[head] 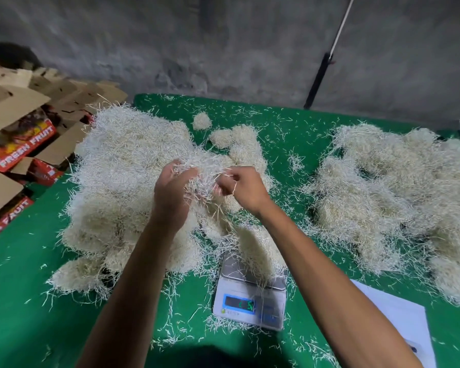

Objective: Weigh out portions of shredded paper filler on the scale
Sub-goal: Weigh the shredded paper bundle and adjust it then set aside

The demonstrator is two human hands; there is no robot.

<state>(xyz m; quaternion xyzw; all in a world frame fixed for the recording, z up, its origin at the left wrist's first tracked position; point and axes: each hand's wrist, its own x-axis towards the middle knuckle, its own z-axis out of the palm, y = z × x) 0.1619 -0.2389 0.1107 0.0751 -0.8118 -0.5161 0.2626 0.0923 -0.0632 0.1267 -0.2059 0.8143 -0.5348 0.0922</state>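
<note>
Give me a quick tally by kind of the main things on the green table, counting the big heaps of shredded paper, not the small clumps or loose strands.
Big heaps of shredded paper: 2 (left heap, right heap)
Scale: 1
White paper sheet: 1
Total: 4

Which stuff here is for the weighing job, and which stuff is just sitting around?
For the job:
- small white digital scale
- big pile of pale shredded paper filler
- clump of shreds held by the left hand and right hand
- heaps of shredded paper on the right

Just lying about:
- red and brown cardboard fruit boxes
- white sheet of paper
- black pole against the wall
</note>
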